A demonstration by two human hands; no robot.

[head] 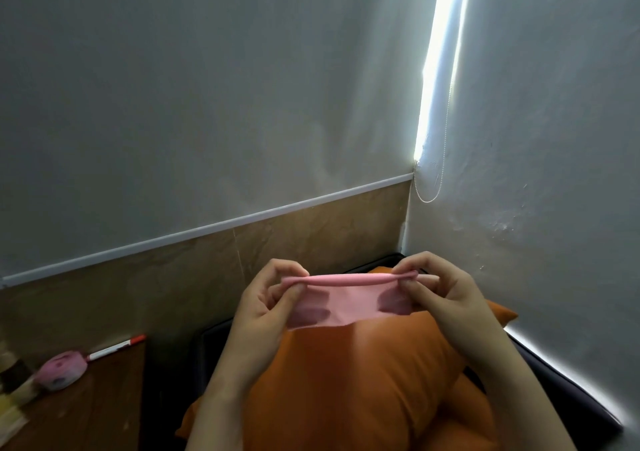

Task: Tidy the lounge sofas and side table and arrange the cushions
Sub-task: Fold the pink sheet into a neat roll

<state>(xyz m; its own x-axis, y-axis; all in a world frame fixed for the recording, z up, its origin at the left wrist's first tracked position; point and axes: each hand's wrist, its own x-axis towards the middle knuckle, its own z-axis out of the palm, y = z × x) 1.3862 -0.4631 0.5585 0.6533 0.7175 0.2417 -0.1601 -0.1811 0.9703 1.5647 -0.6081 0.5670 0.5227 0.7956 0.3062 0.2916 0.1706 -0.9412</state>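
Left fingers and right fingers were curled and pinched onto the rolled top edge of a thin pink cloth, one pinch at each end. The edge was pulled taut between them and the rest hung below as a short flap. The cloth was thin enough that the fingertips behind it showed through as dark patches. Left hand and right hand held it up in the air above an orange cushion, not touching it. That cushion sat on the dark sofa in the wall corner. More orange fabric stuck out under and behind it, probably a second cushion, though I couldn't tell how it lay. Left of the sofa, the wooden bench carried a red-capped marker pen and a pink round case just beside it. There were blurred bits at the frame's left edge that I couldn't identify. A bead cord hung by the bright window gap. Judged progress: mid-task. The cushions looked stacked rather than arranged, the bench items were not yet sorted, and the cloth was in hand, likely being rolled or folded before being put away. Other sofas were out of view, so their state is unknown.
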